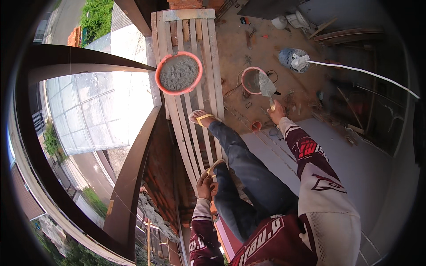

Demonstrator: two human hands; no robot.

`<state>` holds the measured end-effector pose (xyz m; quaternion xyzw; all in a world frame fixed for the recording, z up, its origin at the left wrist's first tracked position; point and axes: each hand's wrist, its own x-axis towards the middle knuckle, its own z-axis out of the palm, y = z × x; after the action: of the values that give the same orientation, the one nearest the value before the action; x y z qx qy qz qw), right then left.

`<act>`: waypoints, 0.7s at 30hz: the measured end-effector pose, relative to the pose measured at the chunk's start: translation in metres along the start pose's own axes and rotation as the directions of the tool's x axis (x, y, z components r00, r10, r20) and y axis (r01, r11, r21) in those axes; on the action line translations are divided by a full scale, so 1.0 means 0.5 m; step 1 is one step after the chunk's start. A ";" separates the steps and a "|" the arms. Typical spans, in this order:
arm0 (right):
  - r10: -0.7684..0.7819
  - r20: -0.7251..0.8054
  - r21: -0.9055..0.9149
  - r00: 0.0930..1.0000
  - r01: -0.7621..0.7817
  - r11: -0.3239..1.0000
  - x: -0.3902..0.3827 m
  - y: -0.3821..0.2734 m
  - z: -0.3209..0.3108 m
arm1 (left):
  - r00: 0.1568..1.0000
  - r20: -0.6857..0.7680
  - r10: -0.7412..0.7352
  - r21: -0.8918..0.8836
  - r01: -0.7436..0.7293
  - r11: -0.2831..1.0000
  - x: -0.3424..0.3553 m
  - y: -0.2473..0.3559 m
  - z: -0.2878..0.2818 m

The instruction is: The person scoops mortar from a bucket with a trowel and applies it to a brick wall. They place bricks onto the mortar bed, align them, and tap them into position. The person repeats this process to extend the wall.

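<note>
The trowel (267,85) is sitting in the person's right hand (277,112), its grey-coated blade pointing away from the body and, in this view, overlapping the rim of a bucket lower down. The right hand's fingers are curling around the handle. The left hand (204,186) is hanging low beside the nearer foot, its fingers slightly bent; whether it is touching the boards, I cannot tell.

2 feet in yellow-strapped sandals (205,117) are standing on a narrow platform (219,71) of long, worn wooden boards with gaps between them. Farther along the boards, 1 round bucket (201,74) with an orange rim is holding wet grey mortar (178,73), its surface lumpy.

Below the platform, a brown floor (230,42) is spreading out, dusty and scattered with small tools, cords and scraps. The lower bucket (243,82) is standing there, and 1 small orange pail (256,126) is sitting nearer the person. A blue drum (286,58) is standing farther right, a white pipe (361,74) stretching from its top toward the right. Boards (350,36) are lying near the far wall. On the left, a dark brown window frame (125,188) is opening onto a bright roof (95,104) and greenery (98,18).
</note>
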<state>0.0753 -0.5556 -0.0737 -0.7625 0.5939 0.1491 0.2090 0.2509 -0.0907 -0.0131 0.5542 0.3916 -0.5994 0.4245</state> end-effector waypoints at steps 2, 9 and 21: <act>-0.099 0.087 0.227 0.991 0.077 0.971 0.004 -0.060 0.021 | 0.997 -0.070 -0.009 0.019 0.011 1.000 0.004 -0.049 -0.054; -0.424 0.061 0.398 0.904 0.367 0.841 0.109 -0.512 0.158 | 0.976 -0.215 0.042 0.004 -0.043 0.999 -0.022 -0.199 -0.132; -0.465 0.154 0.537 0.872 0.321 0.780 0.129 -0.821 0.282 | 0.905 -0.425 0.018 -0.033 -0.036 0.999 -0.147 -0.375 -0.028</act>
<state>0.4919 -0.4550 -0.1686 -0.7621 0.4024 0.0499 0.5047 0.0806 -0.0098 0.0588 0.6681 0.4787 -0.4505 0.3485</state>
